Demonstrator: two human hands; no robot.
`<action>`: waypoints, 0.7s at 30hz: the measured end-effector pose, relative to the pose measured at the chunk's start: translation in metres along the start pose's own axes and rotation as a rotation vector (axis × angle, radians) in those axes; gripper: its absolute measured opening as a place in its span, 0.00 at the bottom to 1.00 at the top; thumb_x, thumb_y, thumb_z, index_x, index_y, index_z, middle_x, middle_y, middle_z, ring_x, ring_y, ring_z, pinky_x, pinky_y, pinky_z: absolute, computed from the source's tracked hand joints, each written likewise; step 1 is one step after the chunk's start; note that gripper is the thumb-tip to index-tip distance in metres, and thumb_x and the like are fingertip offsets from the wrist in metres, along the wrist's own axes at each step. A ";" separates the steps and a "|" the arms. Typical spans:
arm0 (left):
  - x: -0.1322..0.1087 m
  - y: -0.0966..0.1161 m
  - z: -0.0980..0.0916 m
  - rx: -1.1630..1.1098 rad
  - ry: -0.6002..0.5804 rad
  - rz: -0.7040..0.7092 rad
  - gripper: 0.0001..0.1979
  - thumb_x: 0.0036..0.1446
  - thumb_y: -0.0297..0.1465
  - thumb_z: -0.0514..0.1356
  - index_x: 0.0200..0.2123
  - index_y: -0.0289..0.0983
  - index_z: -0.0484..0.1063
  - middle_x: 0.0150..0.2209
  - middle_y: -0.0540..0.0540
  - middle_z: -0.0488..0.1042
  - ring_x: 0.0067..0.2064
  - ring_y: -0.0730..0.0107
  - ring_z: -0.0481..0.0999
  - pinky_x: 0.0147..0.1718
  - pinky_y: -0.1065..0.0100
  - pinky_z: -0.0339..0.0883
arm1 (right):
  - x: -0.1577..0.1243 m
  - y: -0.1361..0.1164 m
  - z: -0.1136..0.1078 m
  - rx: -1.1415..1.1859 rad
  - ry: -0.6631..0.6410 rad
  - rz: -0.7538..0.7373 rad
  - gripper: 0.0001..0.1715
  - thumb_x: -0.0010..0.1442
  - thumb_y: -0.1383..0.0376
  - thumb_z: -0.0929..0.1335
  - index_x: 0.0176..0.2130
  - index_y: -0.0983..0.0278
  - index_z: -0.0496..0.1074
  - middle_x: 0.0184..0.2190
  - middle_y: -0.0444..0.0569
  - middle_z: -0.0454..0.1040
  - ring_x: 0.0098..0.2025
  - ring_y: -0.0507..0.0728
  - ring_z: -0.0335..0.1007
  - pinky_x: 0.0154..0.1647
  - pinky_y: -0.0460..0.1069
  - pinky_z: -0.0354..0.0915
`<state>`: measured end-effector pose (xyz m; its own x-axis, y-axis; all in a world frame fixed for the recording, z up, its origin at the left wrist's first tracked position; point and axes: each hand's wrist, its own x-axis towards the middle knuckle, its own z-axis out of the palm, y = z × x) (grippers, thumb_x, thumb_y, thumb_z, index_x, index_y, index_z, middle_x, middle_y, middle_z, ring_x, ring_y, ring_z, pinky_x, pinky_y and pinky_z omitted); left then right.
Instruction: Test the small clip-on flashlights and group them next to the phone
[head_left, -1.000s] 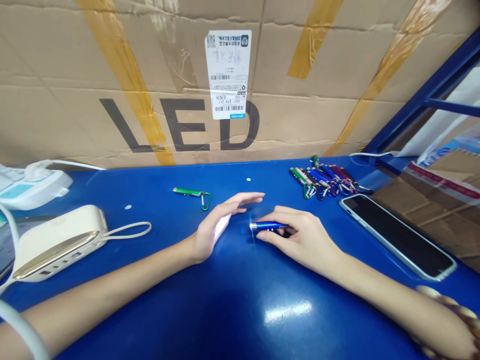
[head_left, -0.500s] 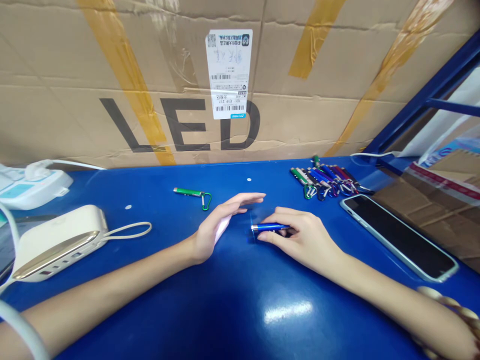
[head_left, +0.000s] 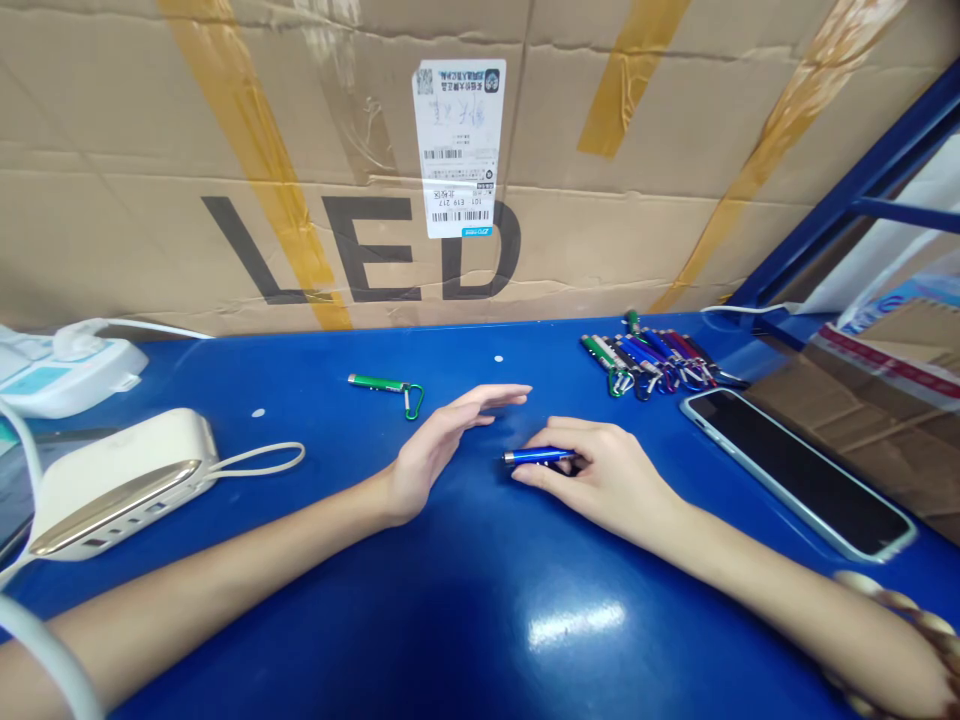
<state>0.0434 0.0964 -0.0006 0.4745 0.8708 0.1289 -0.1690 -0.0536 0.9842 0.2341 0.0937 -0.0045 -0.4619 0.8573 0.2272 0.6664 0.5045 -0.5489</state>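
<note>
My right hand (head_left: 600,460) pinches a small blue keychain flashlight (head_left: 538,456) between thumb and fingers, its silver head pointing left. No light shows from it; its rear end is hidden in the hand. Opposite, my left hand (head_left: 442,450) is on edge with the fingers stretched out and the palm turned toward the flashlight, holding nothing. Behind my left hand lies a green keychain flashlight (head_left: 379,384) with a green carabiner clip (head_left: 413,402).
Several flashlights with clips (head_left: 652,362) lie in a row at the back right, near a phone (head_left: 799,470). A white power bank (head_left: 124,485) with a strap and a power strip (head_left: 75,375) sit left. A large cardboard box (head_left: 555,250) stands behind the blue table (head_left: 450,640).
The flashlight's light, which shone on my left palm and around its head, has gone out. Both hands stay almost in place.
</note>
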 end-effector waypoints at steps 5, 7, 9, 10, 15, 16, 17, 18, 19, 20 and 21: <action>0.000 0.001 0.001 0.001 -0.003 0.000 0.23 0.57 0.38 0.45 0.51 0.36 0.68 0.57 0.43 0.67 0.61 0.52 0.58 0.57 0.56 0.48 | 0.000 0.000 0.000 0.005 -0.023 0.012 0.10 0.54 0.54 0.70 0.33 0.56 0.79 0.27 0.42 0.75 0.25 0.50 0.67 0.24 0.44 0.58; 0.000 0.001 0.000 0.002 -0.007 0.002 0.23 0.58 0.38 0.45 0.51 0.36 0.68 0.57 0.43 0.67 0.61 0.52 0.58 0.57 0.56 0.48 | 0.000 0.000 -0.001 0.008 -0.030 0.014 0.10 0.54 0.54 0.70 0.33 0.55 0.79 0.27 0.42 0.75 0.25 0.50 0.67 0.25 0.44 0.58; 0.000 0.001 0.000 0.004 -0.010 0.002 0.24 0.57 0.38 0.45 0.51 0.35 0.67 0.58 0.42 0.66 0.61 0.52 0.58 0.57 0.56 0.48 | 0.000 -0.001 -0.001 0.015 -0.037 0.014 0.10 0.54 0.54 0.70 0.34 0.55 0.79 0.28 0.42 0.75 0.25 0.50 0.68 0.25 0.44 0.58; 0.000 0.001 0.000 0.005 -0.010 0.001 0.24 0.57 0.38 0.45 0.51 0.35 0.67 0.58 0.42 0.66 0.61 0.52 0.58 0.57 0.56 0.48 | 0.000 -0.001 -0.001 0.019 -0.039 0.014 0.10 0.54 0.54 0.70 0.34 0.55 0.79 0.29 0.42 0.76 0.25 0.50 0.68 0.25 0.44 0.58; 0.000 0.000 0.000 0.010 -0.021 0.004 0.24 0.58 0.38 0.45 0.52 0.34 0.66 0.58 0.41 0.65 0.61 0.53 0.57 0.57 0.56 0.47 | -0.001 0.001 0.000 0.029 -0.043 -0.013 0.10 0.54 0.55 0.70 0.35 0.54 0.79 0.30 0.42 0.77 0.26 0.50 0.70 0.26 0.44 0.60; 0.000 0.000 0.000 0.011 -0.023 0.007 0.24 0.58 0.38 0.45 0.52 0.34 0.66 0.58 0.41 0.65 0.61 0.53 0.58 0.57 0.56 0.47 | -0.001 0.001 0.001 0.030 -0.043 -0.018 0.10 0.53 0.54 0.71 0.35 0.54 0.79 0.30 0.42 0.77 0.26 0.51 0.70 0.26 0.44 0.60; 0.000 0.000 0.000 0.012 -0.024 0.009 0.24 0.58 0.38 0.44 0.52 0.34 0.66 0.58 0.41 0.65 0.61 0.53 0.58 0.57 0.56 0.47 | -0.001 0.002 0.001 0.032 -0.045 -0.020 0.10 0.53 0.54 0.71 0.35 0.54 0.79 0.30 0.42 0.77 0.27 0.51 0.70 0.26 0.44 0.60; 0.000 0.000 0.000 0.012 -0.024 0.011 0.24 0.58 0.38 0.45 0.52 0.34 0.66 0.58 0.41 0.65 0.61 0.53 0.58 0.57 0.56 0.47 | -0.001 0.002 0.001 0.034 -0.045 -0.022 0.10 0.53 0.54 0.71 0.35 0.54 0.79 0.30 0.42 0.77 0.27 0.51 0.71 0.26 0.44 0.60; 0.000 -0.001 -0.001 0.011 -0.024 0.012 0.24 0.58 0.38 0.45 0.52 0.34 0.66 0.58 0.41 0.65 0.61 0.53 0.58 0.57 0.56 0.47 | 0.000 0.002 0.000 0.037 -0.046 -0.024 0.10 0.53 0.54 0.71 0.35 0.54 0.79 0.30 0.42 0.77 0.27 0.51 0.71 0.26 0.44 0.61; 0.000 -0.001 -0.001 0.011 -0.025 0.012 0.24 0.58 0.38 0.45 0.52 0.34 0.66 0.58 0.41 0.65 0.61 0.53 0.58 0.56 0.56 0.47 | 0.000 0.002 0.000 0.040 -0.046 -0.026 0.10 0.53 0.54 0.71 0.35 0.54 0.79 0.30 0.42 0.77 0.28 0.51 0.71 0.26 0.44 0.61; 0.000 -0.001 -0.001 0.011 -0.026 0.012 0.24 0.58 0.38 0.45 0.52 0.34 0.66 0.58 0.41 0.65 0.61 0.53 0.58 0.57 0.56 0.47 | 0.000 0.002 0.000 0.040 -0.045 -0.027 0.10 0.53 0.54 0.71 0.35 0.54 0.79 0.30 0.41 0.77 0.28 0.51 0.71 0.26 0.44 0.61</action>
<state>0.0427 0.0971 -0.0020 0.4945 0.8572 0.1436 -0.1657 -0.0692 0.9837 0.2354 0.0944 -0.0057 -0.5054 0.8378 0.2066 0.6299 0.5219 -0.5752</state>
